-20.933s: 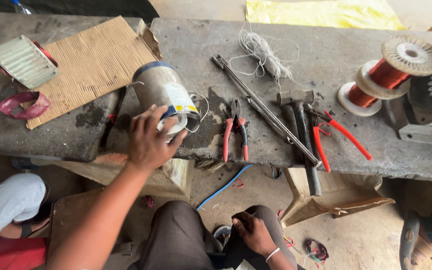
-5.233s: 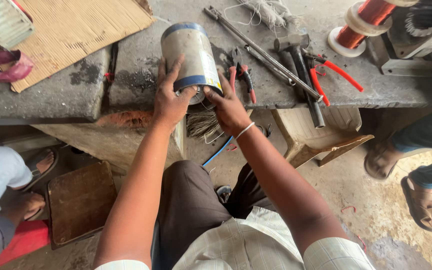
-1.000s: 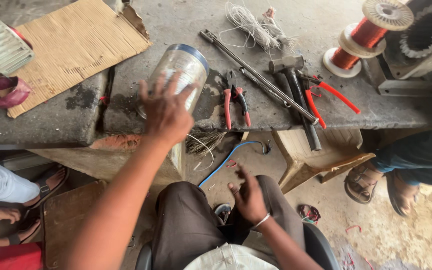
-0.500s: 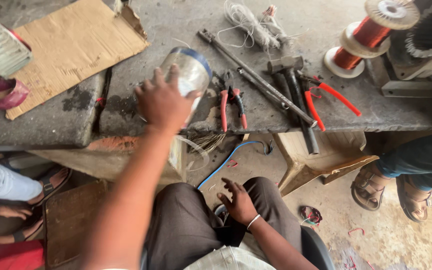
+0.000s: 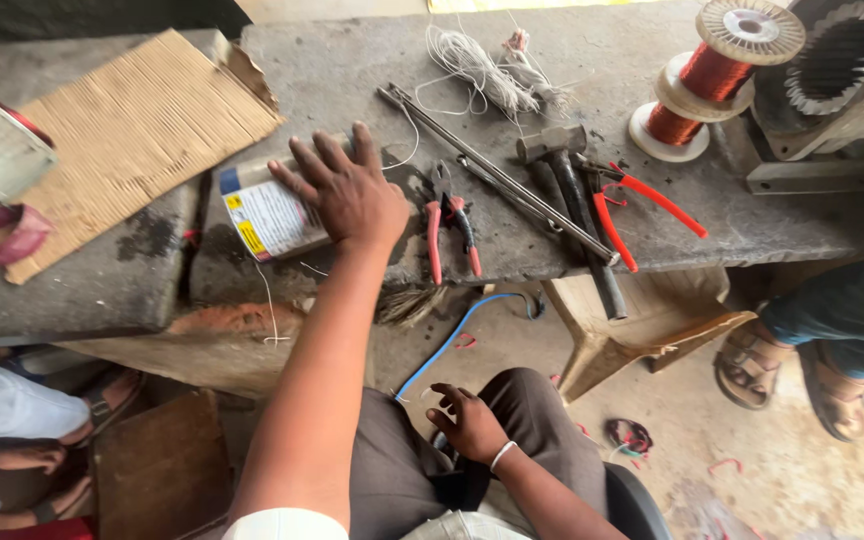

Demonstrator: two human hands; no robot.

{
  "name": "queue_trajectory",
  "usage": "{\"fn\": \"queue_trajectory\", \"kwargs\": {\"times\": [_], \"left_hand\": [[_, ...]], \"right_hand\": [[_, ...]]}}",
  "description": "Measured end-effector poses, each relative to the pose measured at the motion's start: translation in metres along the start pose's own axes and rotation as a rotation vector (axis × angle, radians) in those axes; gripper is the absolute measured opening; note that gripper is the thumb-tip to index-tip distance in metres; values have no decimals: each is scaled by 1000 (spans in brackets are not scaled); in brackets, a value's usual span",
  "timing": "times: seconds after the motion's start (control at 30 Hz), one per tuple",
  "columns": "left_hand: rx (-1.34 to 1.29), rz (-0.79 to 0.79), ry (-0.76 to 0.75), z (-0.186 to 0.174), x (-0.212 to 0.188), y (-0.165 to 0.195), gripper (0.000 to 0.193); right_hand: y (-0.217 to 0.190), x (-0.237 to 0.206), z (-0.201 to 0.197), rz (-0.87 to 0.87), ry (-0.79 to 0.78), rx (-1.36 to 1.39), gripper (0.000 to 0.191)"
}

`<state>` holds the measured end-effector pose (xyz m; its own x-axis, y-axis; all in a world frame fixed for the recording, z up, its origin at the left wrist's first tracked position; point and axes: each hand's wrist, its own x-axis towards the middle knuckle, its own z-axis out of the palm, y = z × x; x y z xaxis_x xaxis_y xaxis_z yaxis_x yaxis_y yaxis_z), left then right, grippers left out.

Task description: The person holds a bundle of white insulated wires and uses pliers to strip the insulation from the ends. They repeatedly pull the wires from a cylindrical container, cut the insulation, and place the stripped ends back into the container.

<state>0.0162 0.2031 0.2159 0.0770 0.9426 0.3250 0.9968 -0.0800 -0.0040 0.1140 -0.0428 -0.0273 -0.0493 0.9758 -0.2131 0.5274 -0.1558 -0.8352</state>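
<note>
- Nearest the camera, the right hand (image 5: 467, 423) is seen low over the lap, fingers loosely curled and nothing held in them; a pale band is worn at its wrist.
- Just beyond it, a blue wire (image 5: 449, 340) is seen hanging down from under the bench edge, with a tuft of fine wire strands (image 5: 410, 303) beside it.
- Up on the stone bench (image 5: 652, 215), the left hand (image 5: 350, 195) is laid palm-down on the metal cylinder (image 5: 267, 213), fingers spread wide across it rather than wrapped round.
- The cylinder is found lying on its side near the front edge of the bench, its labelled wall turned up, to the left of the hand.
- Just right of the hand, red-handled pliers (image 5: 450, 230) are laid flat, handles pointing toward the edge.
- Further right, a hammer (image 5: 577, 205) and a second pair of red-handled pliers (image 5: 632, 205) are seen side by side, the hammer handle jutting past the edge.
- A long metal rod (image 5: 492, 170) is laid diagonally across the bench.
- To the left, a sheet of corrugated cardboard (image 5: 117, 135) is spread out.
- At the far side, a tangle of white string (image 5: 477, 70) and two spools of copper wire (image 5: 717, 75) are seen.
</note>
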Motion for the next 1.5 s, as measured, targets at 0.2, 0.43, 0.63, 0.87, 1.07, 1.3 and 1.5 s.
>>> {"fn": "queue_trajectory", "kwargs": {"times": [0.2, 0.43, 0.63, 0.87, 1.07, 1.3, 1.5], "left_hand": [[-86, 327, -154, -28, -14, -53, 91], [-165, 308, -420, -68, -36, -140, 104], [-108, 319, -449, -59, -37, -137, 102], [-334, 415, -151, -22, -60, -155, 113], [-459, 374, -64, -8, -67, -155, 106], [-314, 355, -157, -16, -51, -135, 106], [-283, 428, -65, -14, -48, -129, 96]], "right_hand": [[11, 2, 1, -105, -2, -26, 46], [10, 5, 9, -164, -61, -98, 41], [10, 4, 8, -122, -65, -80, 37], [1, -1, 5, -109, 11, -43, 37], [-72, -13, -9, -450, 331, -40, 28], [-197, 59, -36, -779, 689, 110, 40], [-212, 131, -29, -183, 523, 250, 36]]}}
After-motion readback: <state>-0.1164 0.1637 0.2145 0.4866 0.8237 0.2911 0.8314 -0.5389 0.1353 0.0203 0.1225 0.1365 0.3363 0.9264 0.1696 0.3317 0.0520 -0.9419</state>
